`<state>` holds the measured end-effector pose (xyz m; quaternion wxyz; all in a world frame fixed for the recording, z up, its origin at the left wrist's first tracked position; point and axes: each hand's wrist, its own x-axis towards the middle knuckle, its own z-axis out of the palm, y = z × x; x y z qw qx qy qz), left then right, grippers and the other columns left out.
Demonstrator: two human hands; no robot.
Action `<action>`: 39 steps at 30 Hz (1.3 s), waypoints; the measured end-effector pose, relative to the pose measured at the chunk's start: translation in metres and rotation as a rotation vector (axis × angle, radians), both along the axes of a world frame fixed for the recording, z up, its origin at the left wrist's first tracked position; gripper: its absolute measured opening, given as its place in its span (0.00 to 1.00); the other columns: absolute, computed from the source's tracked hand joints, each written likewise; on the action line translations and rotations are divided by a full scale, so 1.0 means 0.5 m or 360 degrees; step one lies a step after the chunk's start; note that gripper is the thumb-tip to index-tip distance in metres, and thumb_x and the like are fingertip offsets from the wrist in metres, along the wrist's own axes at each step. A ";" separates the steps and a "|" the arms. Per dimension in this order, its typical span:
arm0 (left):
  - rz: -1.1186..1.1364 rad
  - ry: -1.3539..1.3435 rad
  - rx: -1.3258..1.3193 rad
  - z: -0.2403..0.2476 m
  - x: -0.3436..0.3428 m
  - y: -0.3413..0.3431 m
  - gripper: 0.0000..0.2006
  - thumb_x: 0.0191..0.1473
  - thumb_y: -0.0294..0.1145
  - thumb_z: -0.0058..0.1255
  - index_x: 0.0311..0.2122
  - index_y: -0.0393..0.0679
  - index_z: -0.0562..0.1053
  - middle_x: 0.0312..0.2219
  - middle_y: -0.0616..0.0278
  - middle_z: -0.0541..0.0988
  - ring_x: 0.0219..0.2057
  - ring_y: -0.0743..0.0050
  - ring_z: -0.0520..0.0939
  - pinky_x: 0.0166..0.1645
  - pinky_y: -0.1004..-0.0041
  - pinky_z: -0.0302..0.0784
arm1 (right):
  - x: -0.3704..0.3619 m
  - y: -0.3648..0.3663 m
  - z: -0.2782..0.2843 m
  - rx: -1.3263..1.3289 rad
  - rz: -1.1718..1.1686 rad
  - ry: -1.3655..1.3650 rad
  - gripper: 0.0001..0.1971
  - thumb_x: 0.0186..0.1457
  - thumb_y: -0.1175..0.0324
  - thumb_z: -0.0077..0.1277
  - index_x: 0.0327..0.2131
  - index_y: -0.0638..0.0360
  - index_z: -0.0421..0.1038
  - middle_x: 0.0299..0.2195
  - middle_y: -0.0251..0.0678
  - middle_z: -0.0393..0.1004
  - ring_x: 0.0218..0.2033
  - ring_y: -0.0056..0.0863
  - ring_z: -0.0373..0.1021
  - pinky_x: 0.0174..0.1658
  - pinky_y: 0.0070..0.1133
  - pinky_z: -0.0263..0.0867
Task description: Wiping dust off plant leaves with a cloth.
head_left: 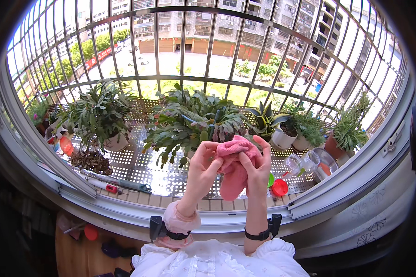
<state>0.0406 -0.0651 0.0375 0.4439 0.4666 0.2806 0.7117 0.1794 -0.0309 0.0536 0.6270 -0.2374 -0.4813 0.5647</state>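
Note:
Up in front of me, between both hands, is a pink sock (234, 182) with a ribbed, bunched upper part; its rounded end hangs down. My left hand (203, 161) pinches the sock's left side, thumb and fingers closed on the knit. On the other side my right hand (258, 164) grips it with the thumb pressed into the fabric, while the index finger reaches up past the sock's edge. Some fingertips are hidden behind the cloth. Right behind the sock stands a large leafy potted plant (185, 117) on the perforated metal ledge (138, 166).
Metal window bars (210, 51) close off the far side. More potted plants line the ledge, among them a spiky one in a white pot (282, 139). Clear plastic bottles (302, 161) and a red lid (279, 187) lie at right. A folded tool (134, 185) rests near left; a patterned curtain (356, 221) hangs right.

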 end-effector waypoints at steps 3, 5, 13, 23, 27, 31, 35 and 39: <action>0.0164 0.0110 -0.0173 -0.011 -0.006 0.000 0.09 0.60 0.22 0.46 0.46 0.36 0.69 0.32 0.66 0.78 0.29 0.90 0.74 0.33 0.85 0.69 | 0.028 0.010 0.007 0.0143 -0.0316 -0.0253 0.18 0.54 0.75 0.58 0.49 0.62 0.67 0.40 0.35 0.75 0.42 0.18 0.71 0.46 0.16 0.68; 0.0261 0.0078 -0.0178 -0.004 0.000 -0.003 0.09 0.60 0.24 0.48 0.46 0.38 0.69 0.32 0.66 0.77 0.24 0.92 0.71 0.28 0.86 0.66 | 0.040 0.015 0.015 0.0232 -0.0731 -0.0403 0.10 0.55 0.72 0.59 0.38 0.62 0.69 0.33 0.29 0.72 0.35 0.15 0.68 0.41 0.15 0.65; 0.0198 0.0848 0.0196 0.041 0.051 -0.018 0.22 0.54 0.28 0.60 0.52 0.38 0.67 0.38 0.60 0.78 0.27 0.83 0.77 0.26 0.81 0.73 | 0.036 0.014 0.007 0.0117 -0.0760 -0.0151 0.13 0.59 0.66 0.57 0.23 0.60 0.69 0.17 0.20 0.64 0.20 0.06 0.55 0.22 0.12 0.48; -0.0109 0.0285 -0.0244 0.033 0.022 0.019 0.13 0.61 0.35 0.53 0.36 0.32 0.76 0.23 0.71 0.77 0.26 0.91 0.71 0.29 0.82 0.69 | 0.102 0.015 0.016 0.0260 0.0508 -0.0449 0.22 0.45 0.63 0.69 0.40 0.67 0.76 0.47 0.35 0.69 0.47 0.21 0.67 0.50 0.18 0.62; -0.0434 0.0140 -0.0461 0.028 0.010 0.023 0.17 0.64 0.39 0.50 0.34 0.33 0.78 0.24 0.74 0.77 0.24 0.95 0.70 0.27 0.86 0.67 | 0.112 0.024 -0.001 0.0304 0.0538 -0.0587 0.27 0.37 0.73 0.71 0.44 0.67 0.75 0.47 0.36 0.74 0.48 0.23 0.70 0.53 0.20 0.65; -0.0698 0.0269 -0.0731 0.002 0.003 0.020 0.19 0.65 0.44 0.46 0.33 0.36 0.77 0.22 0.73 0.75 0.23 0.91 0.71 0.25 0.85 0.63 | 0.130 0.045 -0.033 0.0129 0.0274 -0.0542 0.19 0.40 0.78 0.65 0.40 0.66 0.75 0.35 0.31 0.78 0.37 0.18 0.73 0.44 0.17 0.69; -0.0319 0.0383 -0.0377 0.015 0.026 0.010 0.18 0.66 0.44 0.45 0.47 0.36 0.70 0.31 0.66 0.75 0.31 0.86 0.75 0.30 0.83 0.68 | 0.119 0.047 -0.020 -0.0083 0.0007 -0.0349 0.13 0.44 0.76 0.64 0.36 0.64 0.76 0.32 0.29 0.77 0.32 0.15 0.71 0.39 0.15 0.68; -0.0242 0.0470 -0.0166 0.030 0.031 0.011 0.17 0.63 0.35 0.50 0.53 0.36 0.67 0.36 0.62 0.77 0.37 0.83 0.77 0.40 0.80 0.74 | 0.105 0.035 -0.011 0.0043 0.0021 -0.0451 0.16 0.45 0.76 0.64 0.40 0.61 0.73 0.32 0.27 0.74 0.34 0.14 0.69 0.39 0.14 0.66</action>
